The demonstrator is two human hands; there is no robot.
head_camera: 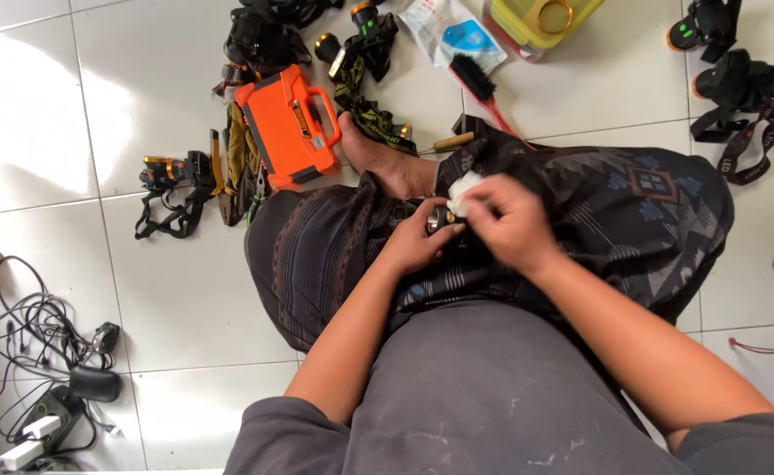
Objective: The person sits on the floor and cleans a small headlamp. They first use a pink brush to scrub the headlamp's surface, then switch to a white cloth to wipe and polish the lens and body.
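I sit cross-legged on a white tiled floor in a dark patterned sarong. My left hand (pixel 415 242) grips a small dark headlamp (pixel 441 219) with a metal rim over my lap. My right hand (pixel 508 222) presses a white cloth wad (pixel 463 191) against the top of that lamp. Much of the lamp is hidden by my fingers. My bare foot (pixel 385 158) pokes out just beyond the hands.
An orange tool case (pixel 287 126) lies by my foot. Several headlamps with straps lie around, such as one headlamp at the left (pixel 169 172) and another at the right (pixel 743 86). A red-handled brush (pixel 484 91), a yellow-green box (pixel 541 19), and a power strip with tangled cables (pixel 40 413) lie around too.
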